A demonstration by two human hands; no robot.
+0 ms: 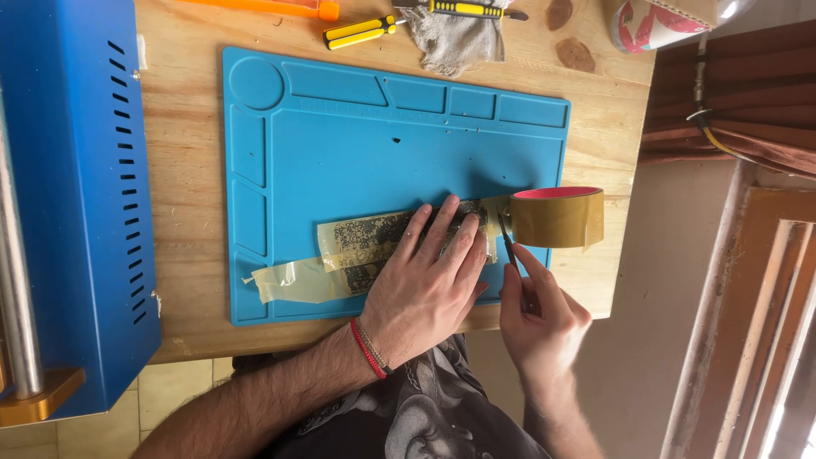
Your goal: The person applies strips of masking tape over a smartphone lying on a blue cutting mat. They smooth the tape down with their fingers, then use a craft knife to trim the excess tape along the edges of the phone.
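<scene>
We see the left hand flat, fingers spread, pinning the taped sheet on the blue mat mid-frame, while the right hand pinches scissors at the taut tape roll to its right

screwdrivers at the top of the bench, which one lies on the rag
The yellow-handled screwdriver farther right lies across the grey rag. The other screwdriver, left of it, rests on bare wood.
</scene>
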